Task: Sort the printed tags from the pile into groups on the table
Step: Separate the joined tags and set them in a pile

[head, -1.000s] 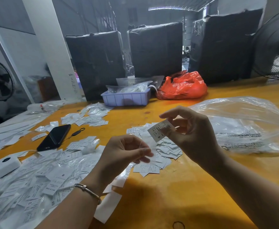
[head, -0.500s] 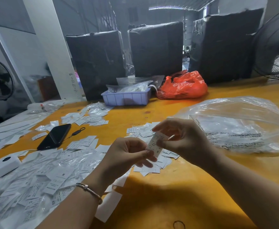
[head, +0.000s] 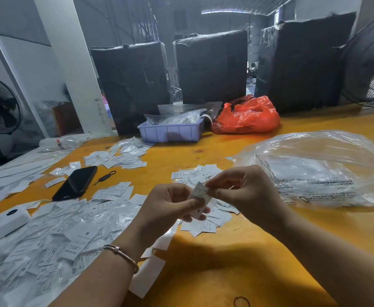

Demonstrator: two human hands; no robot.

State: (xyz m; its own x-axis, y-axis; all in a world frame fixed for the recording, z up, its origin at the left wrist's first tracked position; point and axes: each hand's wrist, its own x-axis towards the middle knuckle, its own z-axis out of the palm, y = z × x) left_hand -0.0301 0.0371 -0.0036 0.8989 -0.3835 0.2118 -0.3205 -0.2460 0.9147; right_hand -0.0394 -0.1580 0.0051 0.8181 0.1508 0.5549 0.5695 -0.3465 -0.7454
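A small white printed tag [head: 200, 196] is held between both hands above the orange table [head: 237, 258]. My left hand [head: 168, 209] pinches its lower part with thumb and fingers. My right hand [head: 245, 191] pinches its upper edge. Under the hands lies a sorted group of tags [head: 206, 224], reaching back toward the table's middle. The big loose pile of tags [head: 55, 235], mixed with clear wrappers, covers the table at the left. Smaller groups of tags [head: 117, 158] lie farther back.
A black phone [head: 76, 183] and a white box [head: 2, 222] sit at the left. A large clear plastic bag [head: 314, 171] lies at the right. A lilac tray [head: 170, 131], a red bag [head: 248, 116] and black wrapped bales [head: 212, 65] stand behind.
My right hand has come down and left with the tag, from raised above the sorted group to meeting my left hand, which now pinches the tag too.
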